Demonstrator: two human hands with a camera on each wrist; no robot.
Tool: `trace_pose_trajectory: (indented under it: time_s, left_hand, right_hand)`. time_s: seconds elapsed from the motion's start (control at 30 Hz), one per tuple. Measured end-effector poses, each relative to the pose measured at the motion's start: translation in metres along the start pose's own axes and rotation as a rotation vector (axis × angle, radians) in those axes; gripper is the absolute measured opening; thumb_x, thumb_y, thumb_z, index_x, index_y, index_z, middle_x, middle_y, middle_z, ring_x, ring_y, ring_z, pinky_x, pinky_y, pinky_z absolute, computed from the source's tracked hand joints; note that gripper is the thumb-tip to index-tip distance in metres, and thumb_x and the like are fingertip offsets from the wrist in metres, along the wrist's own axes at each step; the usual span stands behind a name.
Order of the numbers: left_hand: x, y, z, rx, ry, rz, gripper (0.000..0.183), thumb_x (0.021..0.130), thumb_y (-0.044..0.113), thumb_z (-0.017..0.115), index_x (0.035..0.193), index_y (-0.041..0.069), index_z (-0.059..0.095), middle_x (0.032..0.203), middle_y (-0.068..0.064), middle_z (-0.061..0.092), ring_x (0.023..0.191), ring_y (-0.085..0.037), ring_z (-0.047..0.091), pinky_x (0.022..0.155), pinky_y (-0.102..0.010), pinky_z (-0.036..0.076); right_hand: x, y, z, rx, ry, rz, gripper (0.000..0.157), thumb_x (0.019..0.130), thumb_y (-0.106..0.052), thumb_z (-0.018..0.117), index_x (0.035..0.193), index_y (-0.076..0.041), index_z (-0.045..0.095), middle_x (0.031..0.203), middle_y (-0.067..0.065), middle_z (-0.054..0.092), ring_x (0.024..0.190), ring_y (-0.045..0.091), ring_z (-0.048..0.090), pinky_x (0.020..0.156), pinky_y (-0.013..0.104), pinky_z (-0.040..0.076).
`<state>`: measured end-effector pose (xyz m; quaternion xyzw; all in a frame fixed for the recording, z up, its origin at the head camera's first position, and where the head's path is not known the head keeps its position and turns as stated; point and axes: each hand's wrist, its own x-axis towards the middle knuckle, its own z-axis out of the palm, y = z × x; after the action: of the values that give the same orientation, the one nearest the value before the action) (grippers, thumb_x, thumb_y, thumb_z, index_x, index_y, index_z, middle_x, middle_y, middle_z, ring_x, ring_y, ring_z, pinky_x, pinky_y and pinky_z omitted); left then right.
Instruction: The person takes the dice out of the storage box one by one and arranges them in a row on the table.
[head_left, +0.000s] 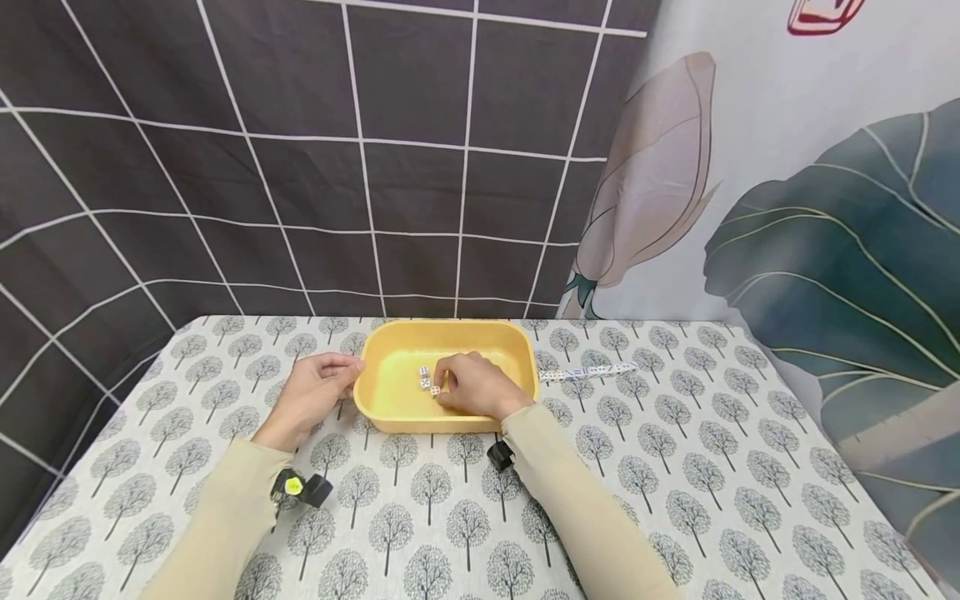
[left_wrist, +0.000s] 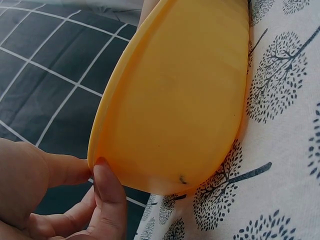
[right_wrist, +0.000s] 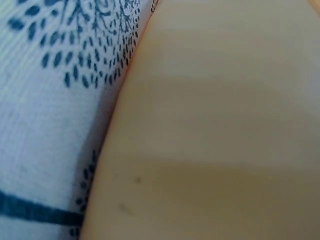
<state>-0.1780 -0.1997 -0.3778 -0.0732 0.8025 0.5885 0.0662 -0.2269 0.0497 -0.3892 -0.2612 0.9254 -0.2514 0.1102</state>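
Note:
A yellow plastic basin (head_left: 447,423) stands on the cloth-covered table. At its left end my left hand (head_left: 315,392) pinches the rim between thumb and fingers, seen closely in the left wrist view, where the basin wall (left_wrist: 175,100) fills the middle. My right hand (head_left: 477,385) reaches over the near side into the basin, its thumb and forefinger curled at a white die (head_left: 435,390) on the basin floor. Beside that die lie more white dice (head_left: 425,382) in a short line. The right wrist view shows mostly the basin's outer wall (right_wrist: 200,120); the right hand is out of it.
Right of the basin, a long row of white dice (head_left: 588,372) lies on the tree-print tablecloth (head_left: 431,500). Behind the table hang a dark grid-patterned cloth (head_left: 412,192) and a flower-print curtain (head_left: 750,150).

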Motion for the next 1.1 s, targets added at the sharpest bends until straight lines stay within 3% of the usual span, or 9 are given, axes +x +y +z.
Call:
trace_pose_trajectory:
  time_s: [0.37, 0.8, 1.1]
  left_hand:
    - [-0.001, -0.001, 0.000, 0.010, 0.003, -0.003, 0.037, 0.103, 0.018, 0.060, 0.129, -0.008, 0.057, 0.098, -0.003, 0.070, 0.078, -0.004, 0.062, 0.075, -0.020, 0.059]
    - [0.000, -0.002, 0.001, 0.010, 0.005, -0.002, 0.036, 0.103, 0.016, 0.060, 0.129, -0.008, 0.057, 0.098, -0.003, 0.070, 0.080, -0.004, 0.063, 0.077, -0.018, 0.059]
    - [0.000, -0.001, 0.000, 0.016, 0.003, 0.008, 0.036, 0.103, 0.016, 0.060, 0.129, -0.009, 0.057, 0.099, -0.005, 0.071, 0.079, -0.005, 0.064, 0.077, -0.018, 0.060]
  right_hand:
    - [-0.004, 0.001, -0.005, -0.008, 0.027, 0.014, 0.010, 0.088, -0.021, 0.079, 0.093, -0.017, 0.072, 0.067, -0.005, 0.058, 0.063, 0.008, 0.052, 0.058, 0.024, 0.043]
    - [-0.015, 0.001, -0.028, 0.052, 0.028, 0.053, 0.011, 0.090, -0.019, 0.078, 0.098, -0.018, 0.071, 0.068, -0.003, 0.053, 0.058, 0.010, 0.048, 0.052, 0.022, 0.039]
    - [-0.018, 0.005, -0.043, 0.034, 0.072, 0.023, 0.012, 0.089, -0.018, 0.080, 0.096, -0.016, 0.071, 0.069, -0.001, 0.054, 0.058, 0.010, 0.047, 0.056, 0.023, 0.039]
